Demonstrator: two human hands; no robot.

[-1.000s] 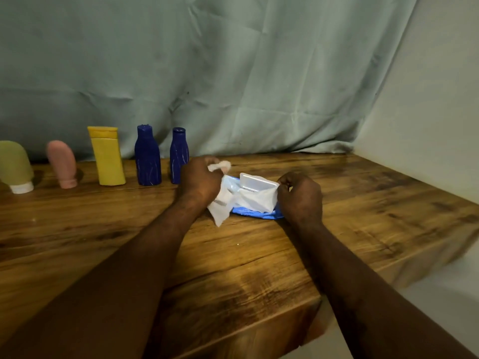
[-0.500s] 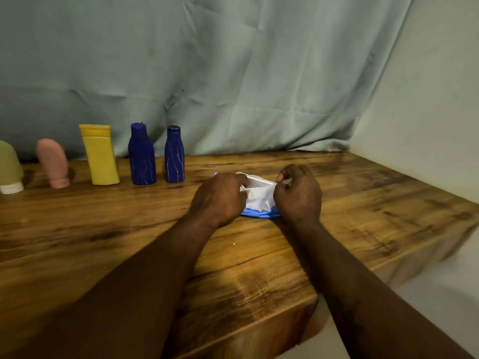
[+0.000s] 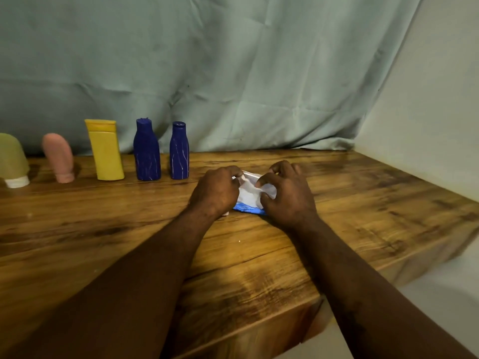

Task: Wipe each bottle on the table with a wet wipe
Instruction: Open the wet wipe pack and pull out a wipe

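Observation:
A white and blue wet wipe pack (image 3: 248, 196) lies on the wooden table (image 3: 129, 229), between my two hands. My left hand (image 3: 215, 191) is curled at the pack's left edge. A scrap of white wet wipe (image 3: 226, 214) pokes out under its heel. My right hand (image 3: 286, 195) grips the pack's right side with bent fingers and thumb on its top. Several bottles stand in a row at the back left: a green tube (image 3: 11, 158), a pink tube (image 3: 59, 156), a yellow bottle (image 3: 106, 151), and two dark blue bottles (image 3: 146, 151) (image 3: 179, 151).
A pale green curtain (image 3: 233, 73) hangs behind the table. A light wall (image 3: 427, 112) runs along the right side. The table's front edge (image 3: 259, 330) and right corner drop off close to my forearms.
The pack's white lid, raised one second ago, is now down. My left hand, holding the pulled-out wipe, has moved right onto the pack. My right hand shifted on top of it.

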